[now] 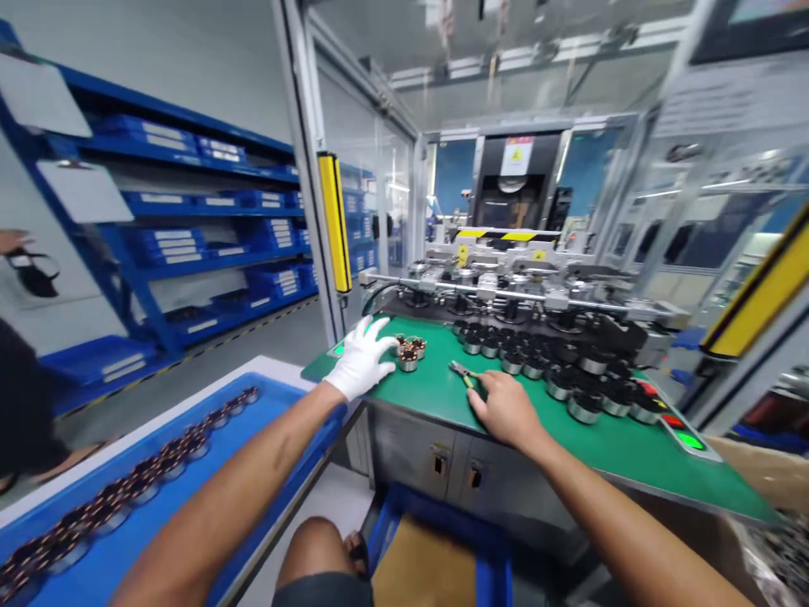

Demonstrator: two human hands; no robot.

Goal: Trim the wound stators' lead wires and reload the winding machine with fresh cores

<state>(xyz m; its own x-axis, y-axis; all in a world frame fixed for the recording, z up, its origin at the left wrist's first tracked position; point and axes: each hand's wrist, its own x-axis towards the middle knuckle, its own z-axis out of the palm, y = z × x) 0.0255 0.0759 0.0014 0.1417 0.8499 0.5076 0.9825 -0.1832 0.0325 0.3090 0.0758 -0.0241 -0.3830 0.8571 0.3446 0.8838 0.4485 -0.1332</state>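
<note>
My left hand (365, 357), in a white glove, reaches over the green bench mat (436, 389) with fingers spread, its fingertips at a small cluster of copper-wound stators (409, 349). My right hand (504, 406) is bare and rests on the mat, fingers curled over the handles of small green-handled pliers (463, 373) whose jaws point left. Beyond both hands stand several round black-and-silver motor parts (556, 371) in rows.
A blue tray (158, 506) with a long row of wound stators lies at lower left. A machine with fixtures (506, 287) sits behind the bench, with yellow light-curtain posts (334, 221) at either side. Blue shelving (190, 228) stands left. Another person's arm (13, 244) is at the left edge.
</note>
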